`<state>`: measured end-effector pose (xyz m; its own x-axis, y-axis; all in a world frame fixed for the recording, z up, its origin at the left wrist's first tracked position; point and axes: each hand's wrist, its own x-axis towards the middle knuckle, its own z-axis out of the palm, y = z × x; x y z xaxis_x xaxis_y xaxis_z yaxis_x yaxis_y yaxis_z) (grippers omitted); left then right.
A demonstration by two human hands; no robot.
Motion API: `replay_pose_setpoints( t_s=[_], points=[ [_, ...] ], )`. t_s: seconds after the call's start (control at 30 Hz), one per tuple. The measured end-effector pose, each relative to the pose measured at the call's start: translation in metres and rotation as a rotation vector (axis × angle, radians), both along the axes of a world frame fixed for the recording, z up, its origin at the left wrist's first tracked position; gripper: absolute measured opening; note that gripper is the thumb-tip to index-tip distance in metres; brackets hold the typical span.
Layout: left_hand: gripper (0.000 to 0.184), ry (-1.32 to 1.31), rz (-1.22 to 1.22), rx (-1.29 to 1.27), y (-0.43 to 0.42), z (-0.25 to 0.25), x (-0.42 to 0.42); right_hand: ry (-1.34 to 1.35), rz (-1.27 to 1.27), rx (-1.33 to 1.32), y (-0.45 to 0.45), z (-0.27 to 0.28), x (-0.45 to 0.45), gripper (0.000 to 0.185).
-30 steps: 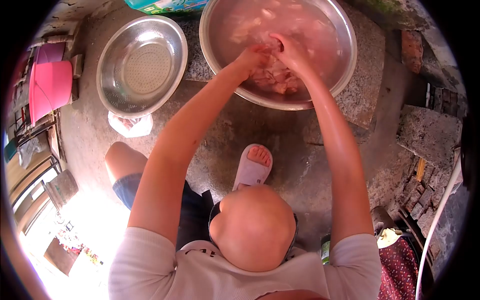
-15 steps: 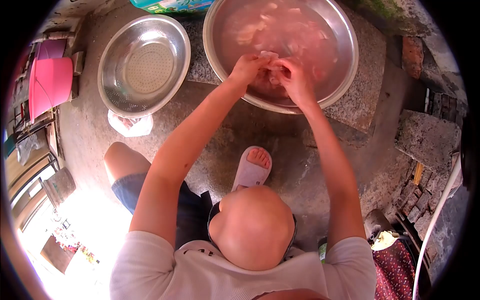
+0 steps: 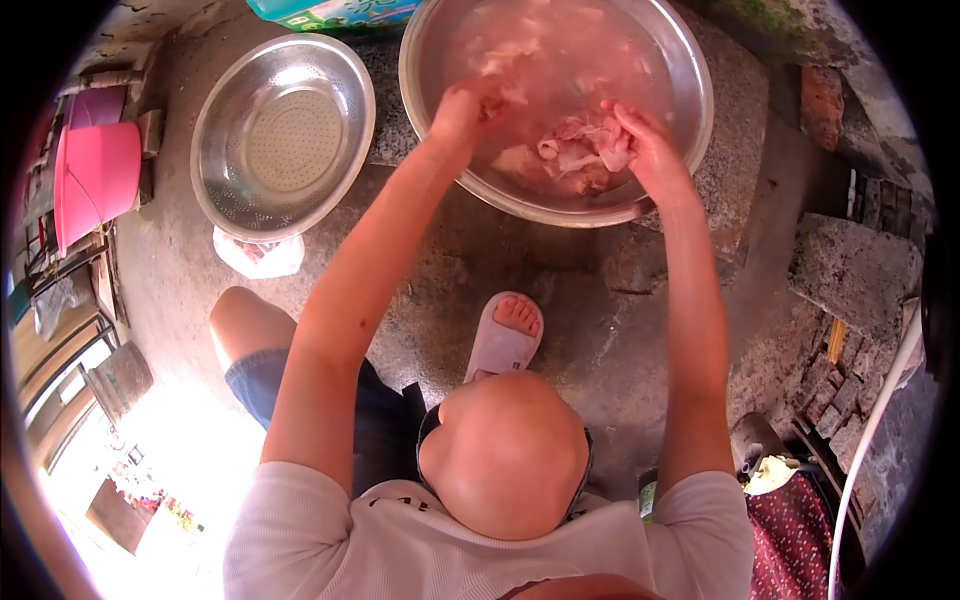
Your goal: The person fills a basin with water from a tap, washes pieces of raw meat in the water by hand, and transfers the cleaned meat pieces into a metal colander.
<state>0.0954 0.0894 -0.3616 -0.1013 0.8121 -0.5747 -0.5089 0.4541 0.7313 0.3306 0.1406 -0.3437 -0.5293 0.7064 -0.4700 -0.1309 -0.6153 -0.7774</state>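
The R hand (image 3: pixel 650 152) has its thumb & fingers clamped on pink meat (image 3: pixel 570 150), nr the R side of the bowl (image 3: pixel 704 130); the L hand (image 3: pixel 458 118) is nr the L side, well apart from the R; its fingers are at the water (image 3: pixel 645 60) & blurry, so can't tell if they're apart or together; the meat by the R hand pokes up out of the water; more bits sit in the pink, cloudy water past the L hand; the bowl is big & shiny, on a gray slab (image 3: pixel 742 130); L of it is a strainer (image 3: pixel 292 135) w/ tiny holes; a white bag (image 3: pixel 272 260) w/ smth inside peeks out by the strainer's low edge; a green pack (image 3: pixel 345 13) is up top, nr both; a pink tub (image 3: pixel 100 180) is far L; a white shoe (image 3: pixel 503 340) is on the floor (image 3: pixel 430 270), below the bowl; a white tube (image 3: pixel 882 420) hangs far R.
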Motion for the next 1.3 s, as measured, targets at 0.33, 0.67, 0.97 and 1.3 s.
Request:
replay_pose_setpoints(
  t_s=[0.33, 0.67, 0.97, 1.3],
  points=[
    [0.019, 0.199, -0.232, 0.056, -0.001, 0.023, 0.020, 0.312, -0.189, -0.155, 0.010, -0.007, 0.003, 0.038],
    [0.020, 0.077, -0.534, -0.105, 0.001, -0.017, 0.017, -0.698, 0.528, 0.620, 0.015, -0.052, -0.001, 0.061],
    [0.022, -0.120, -0.223, 0.017, 0.006, -0.010, 0.025, -0.195, 0.100, 0.013, -0.005, -0.006, -0.018, 0.052],
    [0.038, 0.343, -0.499, 0.056, 0.014, 0.012, 0.005, 0.032, 0.011, -0.109, 0.003, -0.013, -0.006, 0.033]
  ],
)
